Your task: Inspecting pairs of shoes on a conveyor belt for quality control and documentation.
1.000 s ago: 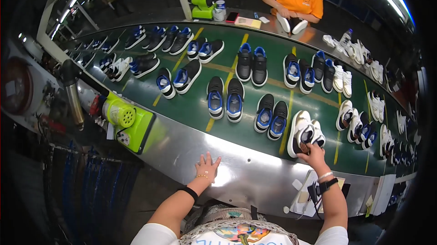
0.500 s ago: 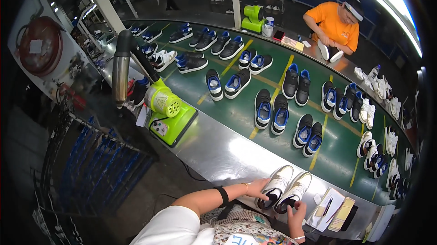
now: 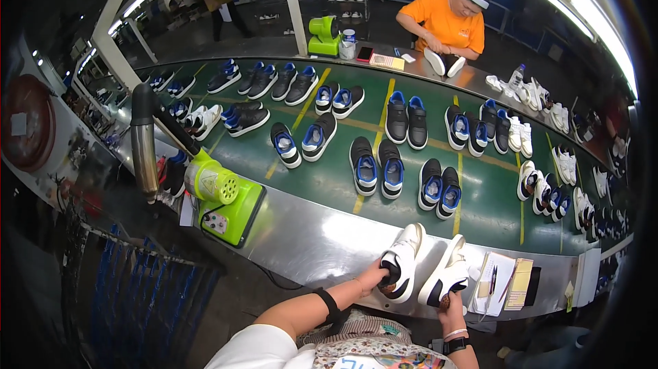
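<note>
Each of my hands has one of a pair of white sneakers with black and brown heels. My left hand (image 3: 373, 276) is closed at the heel of the left white sneaker (image 3: 407, 256), its fingers partly hidden by the shoe. At the heel of the right white sneaker (image 3: 449, 270), my right hand (image 3: 452, 310) is closed too, with the thumb near the collar. Both toes point away from me, over the metal ledge (image 3: 322, 235). The two shoes are apart and turned at different angles.
Beyond the ledge, a green conveyor (image 3: 312, 191) with yellow lines carries several black shoes with blue linings. A lime-green blower (image 3: 229, 211) with a metal nozzle stands left. Papers with a pen (image 3: 491, 283) lie right of the sneakers. Across the belt, a person in orange (image 3: 449, 22) handles a shoe.
Both sneakers have come up and spread apart, held at their heels. The view has swung right, so the belt and blower appear farther left. Some black shoes have shifted in the picture.
</note>
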